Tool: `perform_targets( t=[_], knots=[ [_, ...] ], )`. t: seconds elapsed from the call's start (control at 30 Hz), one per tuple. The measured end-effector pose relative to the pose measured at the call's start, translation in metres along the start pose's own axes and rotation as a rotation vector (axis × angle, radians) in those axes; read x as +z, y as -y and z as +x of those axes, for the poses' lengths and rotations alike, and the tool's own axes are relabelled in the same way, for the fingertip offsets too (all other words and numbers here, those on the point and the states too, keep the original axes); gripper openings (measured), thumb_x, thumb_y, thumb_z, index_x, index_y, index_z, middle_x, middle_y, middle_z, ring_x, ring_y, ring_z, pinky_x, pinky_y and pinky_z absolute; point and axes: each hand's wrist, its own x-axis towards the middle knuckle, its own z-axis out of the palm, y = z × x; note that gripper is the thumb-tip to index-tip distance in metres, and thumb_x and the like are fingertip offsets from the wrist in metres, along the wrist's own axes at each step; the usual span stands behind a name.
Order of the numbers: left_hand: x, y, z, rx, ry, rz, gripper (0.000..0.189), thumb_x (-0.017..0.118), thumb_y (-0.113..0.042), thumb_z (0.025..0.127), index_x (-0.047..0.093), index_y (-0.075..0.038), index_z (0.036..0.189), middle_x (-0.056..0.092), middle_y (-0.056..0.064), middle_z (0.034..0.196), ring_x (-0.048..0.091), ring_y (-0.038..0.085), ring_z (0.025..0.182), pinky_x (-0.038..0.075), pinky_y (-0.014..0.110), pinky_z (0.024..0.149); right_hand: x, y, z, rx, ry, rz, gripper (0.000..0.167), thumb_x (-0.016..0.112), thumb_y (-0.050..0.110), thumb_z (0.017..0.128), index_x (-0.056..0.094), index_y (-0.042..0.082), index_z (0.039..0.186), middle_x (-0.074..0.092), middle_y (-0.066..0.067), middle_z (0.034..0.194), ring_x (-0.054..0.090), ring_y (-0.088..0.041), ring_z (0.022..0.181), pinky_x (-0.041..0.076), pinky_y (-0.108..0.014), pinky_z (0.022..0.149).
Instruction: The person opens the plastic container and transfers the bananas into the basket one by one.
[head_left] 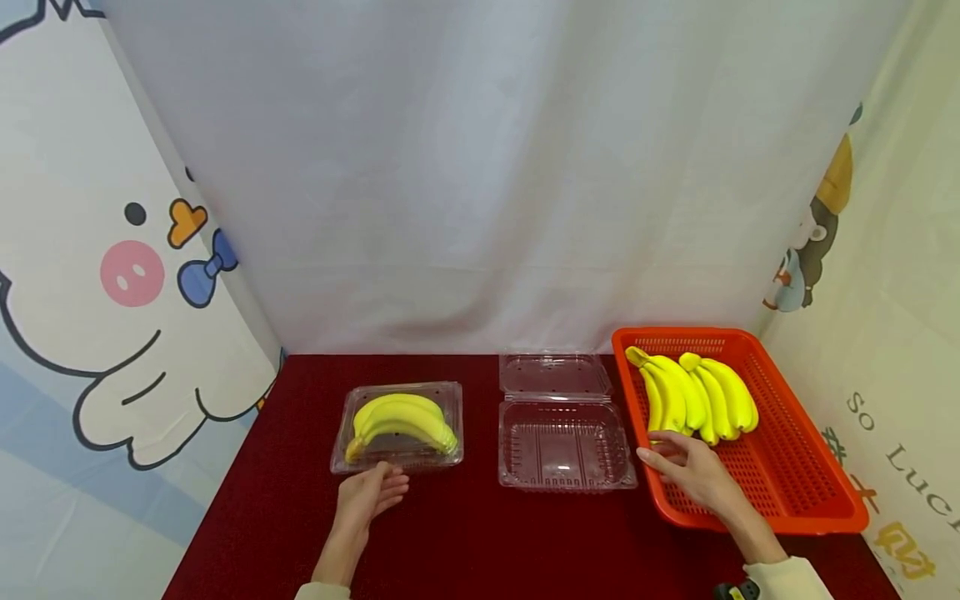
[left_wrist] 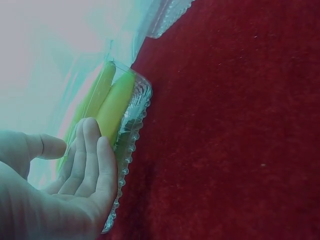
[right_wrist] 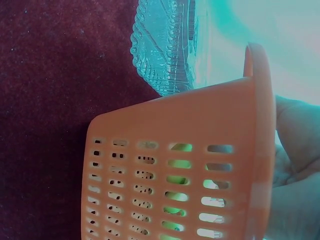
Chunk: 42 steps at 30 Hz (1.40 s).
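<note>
A bunch of yellow bananas (head_left: 401,417) lies inside a clear plastic clamshell box (head_left: 405,387) at the left, its lid apparently down. My left hand (head_left: 366,496) is at that box's front edge, fingers fairly straight; the left wrist view shows the fingers (left_wrist: 91,155) in front of the bananas, with nothing held. Over the left rim of a red slotted basket (head_left: 780,523) is my right hand (head_left: 693,467), fingers loosely bent, just in front of more bananas (head_left: 723,400). In the right wrist view the basket wall (right_wrist: 175,117) partly hides this hand, so contact there is unclear.
Between box and basket stands a second clear clamshell box (head_left: 562,450), its lid (head_left: 555,375) folded back toward the curtain. All of this rests on a dark red cloth-covered table (head_left: 465,542). A white curtain (head_left: 450,208) hangs behind, with printed sheets on both sides.
</note>
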Motion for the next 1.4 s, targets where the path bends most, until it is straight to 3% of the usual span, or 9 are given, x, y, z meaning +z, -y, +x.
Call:
perform_targets(
  t=[0.2, 0.9, 1.4],
  knots=[
    [0.000, 0.004, -0.010, 0.010, -0.001, 0.021, 0.039, 0.054, -0.020, 0.103, 0.067, 0.013, 0.117, 0.077, 0.009, 0.089, 0.074, 0.014, 0.077, 0.061, 0.029, 0.072, -0.001, 0.001, 0.000, -0.009, 0.001, 0.001, 0.064, 0.063, 0.034, 0.104, 0.048, -0.014, 0.143, 0.064, -0.030, 0.127, 0.070, -0.034, 0.103, 0.062, -0.039, 0.078],
    [-0.006, 0.017, -0.042, -0.052, 0.020, 0.052, 0.039, 0.054, -0.024, 0.106, 0.068, 0.010, 0.118, 0.076, 0.006, 0.089, 0.073, 0.016, 0.080, 0.062, 0.033, 0.075, 0.000, 0.001, -0.002, -0.021, -0.001, -0.001, 0.064, 0.065, 0.034, 0.103, 0.049, -0.015, 0.142, 0.064, -0.030, 0.126, 0.070, -0.034, 0.102, 0.062, -0.038, 0.077],
    [-0.010, 0.029, -0.061, -0.057, 0.018, 0.022, 0.037, 0.055, -0.019, 0.104, 0.069, 0.014, 0.110, 0.075, 0.005, 0.083, 0.072, 0.014, 0.074, 0.062, 0.030, 0.069, -0.001, 0.001, -0.002, -0.006, -0.002, -0.012, 0.066, 0.064, 0.037, 0.103, 0.048, -0.013, 0.144, 0.065, -0.030, 0.126, 0.070, -0.034, 0.103, 0.062, -0.040, 0.078]
  ],
)
